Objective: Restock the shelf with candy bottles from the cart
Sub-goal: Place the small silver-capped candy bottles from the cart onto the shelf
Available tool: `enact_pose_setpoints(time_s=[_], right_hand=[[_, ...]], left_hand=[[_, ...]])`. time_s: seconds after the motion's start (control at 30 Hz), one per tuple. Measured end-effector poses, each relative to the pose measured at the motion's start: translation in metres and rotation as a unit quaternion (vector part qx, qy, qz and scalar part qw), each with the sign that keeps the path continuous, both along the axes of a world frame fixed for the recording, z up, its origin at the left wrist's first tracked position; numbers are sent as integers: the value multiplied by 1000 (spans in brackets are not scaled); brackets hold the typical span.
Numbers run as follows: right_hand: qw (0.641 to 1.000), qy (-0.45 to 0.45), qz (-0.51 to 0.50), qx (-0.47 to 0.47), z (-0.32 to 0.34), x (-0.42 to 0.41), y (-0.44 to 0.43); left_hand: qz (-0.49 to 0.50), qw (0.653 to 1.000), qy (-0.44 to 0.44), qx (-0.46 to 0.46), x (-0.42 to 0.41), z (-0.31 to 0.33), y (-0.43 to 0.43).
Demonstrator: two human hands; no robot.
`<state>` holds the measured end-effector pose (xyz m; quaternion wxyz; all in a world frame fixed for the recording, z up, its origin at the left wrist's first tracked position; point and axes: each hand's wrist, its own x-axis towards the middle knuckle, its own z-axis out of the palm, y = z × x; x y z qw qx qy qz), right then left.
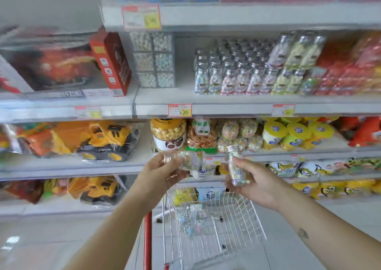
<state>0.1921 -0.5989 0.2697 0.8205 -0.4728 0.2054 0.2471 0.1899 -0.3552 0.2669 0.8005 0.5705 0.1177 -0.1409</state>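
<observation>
Over cart [255, 214]: pinching one candy bottle [190, 160] sideways in left fingers [175, 176], gripping second bottle [237, 172] upright in right fingers [242, 163]. Destined for shelf [247, 101] above fingers. Probably light, rigid, slick; hold mid-body.

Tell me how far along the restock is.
Well along: rows of bottles already stand on the shelf. In hand: the left hand grips a sideways bottle, the right hand an upright bottle, both below that shelf. Left: several loose bottles lie in the cart.
</observation>
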Motion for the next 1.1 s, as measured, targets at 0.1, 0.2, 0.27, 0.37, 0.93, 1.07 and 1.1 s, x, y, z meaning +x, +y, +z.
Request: enact_pose_setpoints(time_s=[0.1,0.2,0.27,0.37,0.93,1.07,1.1], right_hand=[[982,-80,83,-153,28,-3,7],[912,-185,144,-336,60,12,8],[860,-245,143,-425,77,31,7],[833,-303,64,-458,94,65,1],[699,-457,-142,-531,105,313,6],[659,-483,-130,-562,110,356,10],[655,-479,-123,-571,112,362,12]], left_hand=[[23,999,-19,23,1,18,2],[1,987,-51,152,12,35,5],[1,963,-95,251,26,50,7],[36,917,-162,364,51,72,1],[194,695,-406,561,269,103,-69],[206,717,-410,525,316,100,-75],[208,722,-407,519,323,101,-74]])
